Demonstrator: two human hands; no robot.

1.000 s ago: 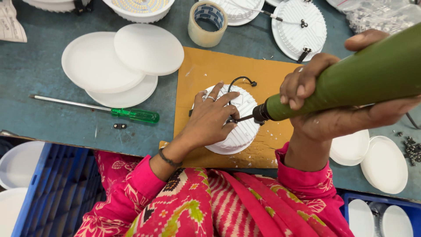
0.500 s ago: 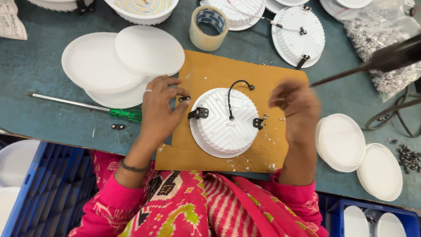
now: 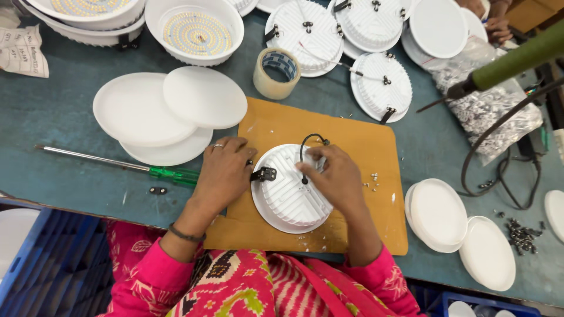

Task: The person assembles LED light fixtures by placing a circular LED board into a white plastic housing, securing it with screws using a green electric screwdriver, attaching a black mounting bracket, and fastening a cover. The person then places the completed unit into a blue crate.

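Note:
A round white ribbed lamp housing lies face down on a tan board in front of me. My left hand rests at its left rim, fingers on the black spring clip. My right hand lies over the housing's right side, fingertips pinching near the thin black wire that loops up from its middle. The clip on the right side is hidden under my right hand. A green powered screwdriver hangs free at the upper right, away from both hands.
A green-handled hand screwdriver lies left of the board, below stacked white discs. A tape roll, more housings, a bag of screws, white covers, loose screws and blue crates surround the board.
My right hand let go of the green powered screwdriver, which swung up and to the right. Both hands came in onto the housing, the left at the clip, the right at the wire.

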